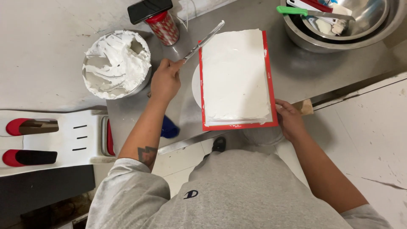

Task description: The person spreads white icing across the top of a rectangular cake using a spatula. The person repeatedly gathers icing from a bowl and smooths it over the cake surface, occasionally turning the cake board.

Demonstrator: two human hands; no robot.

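The rectangular white-frosted cake (235,76) on a red board (269,85) looks smooth-topped, ragged-edged. The left hand (165,80) grips a long metal spatula (203,41); the right hand (288,118) holds the board's near right corner.

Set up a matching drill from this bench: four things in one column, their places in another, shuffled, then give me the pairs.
Things
1. long metal spatula
2. tub of white cream
3. green-handled knife
4. red board with the white-iced slab

Places
A. lying across the steel bowls at top right
B. held in the left hand, blade pointing up and away
C. on the round white stand, its near right corner held by the right hand
D. on the bench to the left of the left hand

Pairs: 1-B, 2-D, 3-A, 4-C
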